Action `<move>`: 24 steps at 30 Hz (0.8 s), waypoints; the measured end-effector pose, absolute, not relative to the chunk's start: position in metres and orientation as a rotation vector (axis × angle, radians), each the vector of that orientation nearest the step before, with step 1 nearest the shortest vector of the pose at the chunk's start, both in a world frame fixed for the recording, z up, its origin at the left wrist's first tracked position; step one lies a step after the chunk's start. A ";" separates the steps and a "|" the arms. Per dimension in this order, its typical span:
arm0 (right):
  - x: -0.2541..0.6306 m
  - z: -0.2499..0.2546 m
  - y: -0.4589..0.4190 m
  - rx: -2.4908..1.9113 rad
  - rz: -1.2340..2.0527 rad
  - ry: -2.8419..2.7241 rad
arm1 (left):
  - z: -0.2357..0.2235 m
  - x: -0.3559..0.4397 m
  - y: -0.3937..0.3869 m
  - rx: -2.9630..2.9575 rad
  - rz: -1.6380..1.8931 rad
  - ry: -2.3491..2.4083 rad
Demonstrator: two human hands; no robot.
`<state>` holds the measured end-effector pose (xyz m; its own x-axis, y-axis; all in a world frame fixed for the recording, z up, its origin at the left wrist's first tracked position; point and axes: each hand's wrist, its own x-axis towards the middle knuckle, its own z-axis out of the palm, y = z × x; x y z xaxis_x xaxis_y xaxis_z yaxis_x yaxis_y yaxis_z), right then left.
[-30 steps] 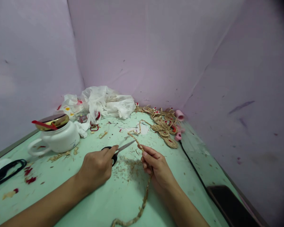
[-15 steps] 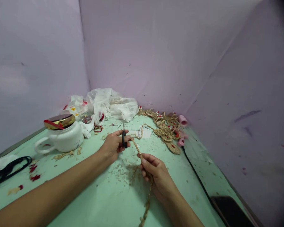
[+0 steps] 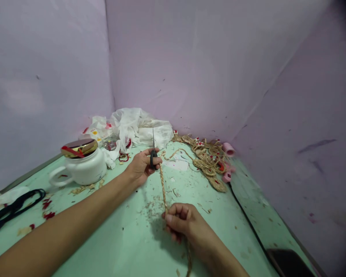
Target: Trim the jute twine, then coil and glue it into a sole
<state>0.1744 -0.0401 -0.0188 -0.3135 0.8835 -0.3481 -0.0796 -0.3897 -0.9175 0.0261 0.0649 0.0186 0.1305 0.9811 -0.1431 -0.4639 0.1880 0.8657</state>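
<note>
My left hand [image 3: 142, 165] is closed around black-handled scissors [image 3: 153, 158], whose blades point up and away from me. Its fingers also pinch the upper part of a braided straw-coloured cord [image 3: 162, 184]. Lower down, my right hand [image 3: 182, 223] grips the same cord between thumb and fingers. The stretch between my hands runs nearly straight, and a tail hangs below my right hand toward the near edge. Beyond my left hand, a thin strand of cord leads to a pile of coiled woven cord pieces [image 3: 206, 165] with red and white bits.
A white mug [image 3: 88, 169] with a gold lid stands at left, near dark cord [image 3: 14, 209]. White plastic bags [image 3: 141, 127] lie at the back. To the right are a pink glue gun [image 3: 227, 176], its black cable and a dark phone-like object [image 3: 288, 263]. Scraps litter the green tabletop.
My right hand has slid down and toward me along the cord, lengthening the stretch between my hands. My left hand has risen slightly, still with the scissors. The view has shifted a little.
</note>
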 end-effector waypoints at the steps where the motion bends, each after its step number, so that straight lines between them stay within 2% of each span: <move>1: 0.173 -0.020 -0.043 -1.201 1.834 -1.146 | 0.015 0.029 0.063 0.782 1.212 0.881; 8: 0.185 -0.018 -0.042 -1.008 2.123 -1.376 | -0.007 0.053 0.033 0.918 1.058 0.900; 12: 0.196 -0.005 -0.030 -0.949 1.813 -0.979 | -0.003 0.061 0.021 0.960 1.066 0.915; 18: 0.185 -0.013 -0.031 -0.982 1.771 -0.680 | 0.001 0.067 0.016 1.067 1.121 1.004; 24: 0.187 -0.019 -0.026 -1.058 1.615 -0.622 | 0.000 0.057 0.022 1.376 1.034 1.027</move>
<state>0.1873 -0.0258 -0.0190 -0.0497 0.9449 -0.3236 -0.4838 -0.3062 -0.8199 0.0572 0.0215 -0.0001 0.2488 0.9678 0.0382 0.0315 -0.0475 0.9984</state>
